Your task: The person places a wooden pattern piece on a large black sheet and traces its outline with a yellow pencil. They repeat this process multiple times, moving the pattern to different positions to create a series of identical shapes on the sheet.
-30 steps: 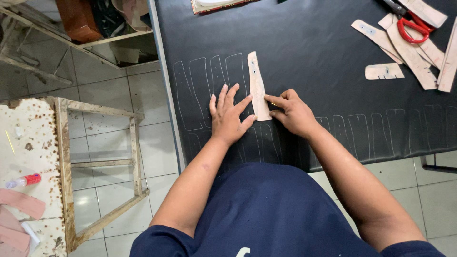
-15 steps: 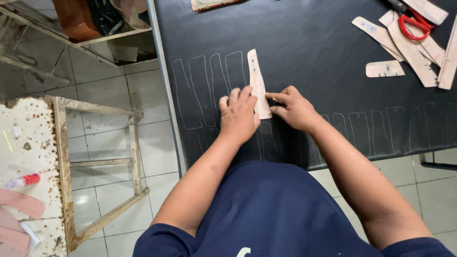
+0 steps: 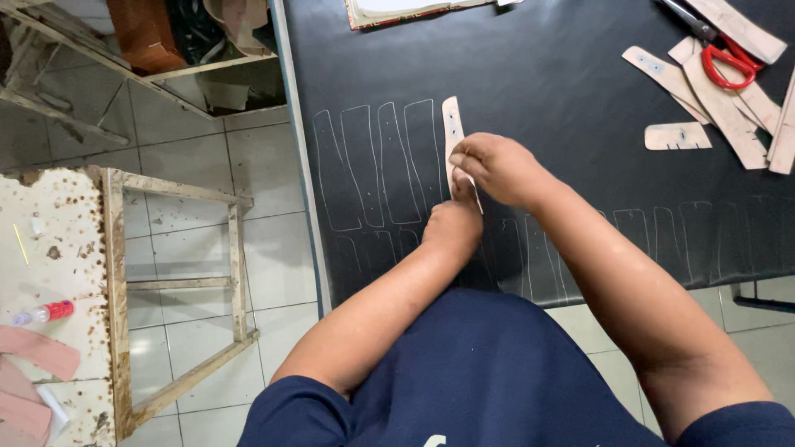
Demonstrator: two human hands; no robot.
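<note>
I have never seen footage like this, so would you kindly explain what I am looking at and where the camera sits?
There is no machine here: a person works with two bare hands, and the camera sits on their head, looking down over their dark blue shirt. The left hand presses on the near end of a long pale cardboard template lying on a black sheet; the right hand rests on the template just above it. Whether the right hand holds a marking tool is hidden. White outlines of the same shape are drawn in rows on the sheet. Further right lie more templates and red-handled scissors. On the left stands a wooden frame on a tiled floor.
</note>
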